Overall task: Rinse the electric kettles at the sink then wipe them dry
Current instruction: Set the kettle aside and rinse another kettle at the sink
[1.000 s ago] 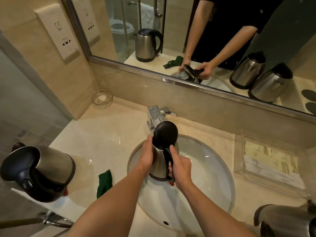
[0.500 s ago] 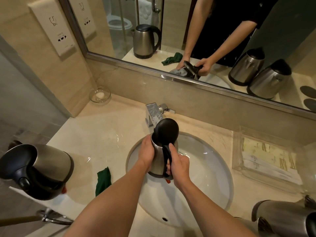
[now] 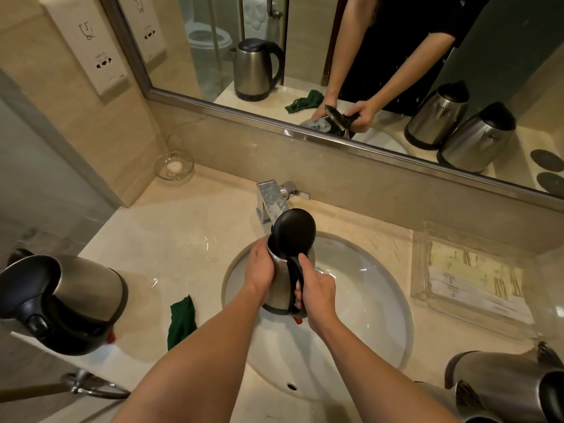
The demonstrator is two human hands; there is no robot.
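Nearest me, at the right edge of the worktop (image 3: 146, 239), lie two steel kettles (image 3: 500, 386) on their sides. At my left stands another kettle (image 3: 76, 300), lid shut, with a green cloth (image 3: 180, 320) just beside the sink (image 3: 381, 315). Over the basin I hold the kettle (image 3: 282, 285) I am rinsing, its black lid (image 3: 293, 232) flipped up. My right hand (image 3: 317, 296) is curled round its black handle; my left hand (image 3: 259, 268) cups the steel side. Just beyond the lid is the tap (image 3: 270, 199). Farther right sits a clear tray (image 3: 470, 279) of sachets; far left, a glass soap dish (image 3: 174, 169) below the mirror (image 3: 366, 71).
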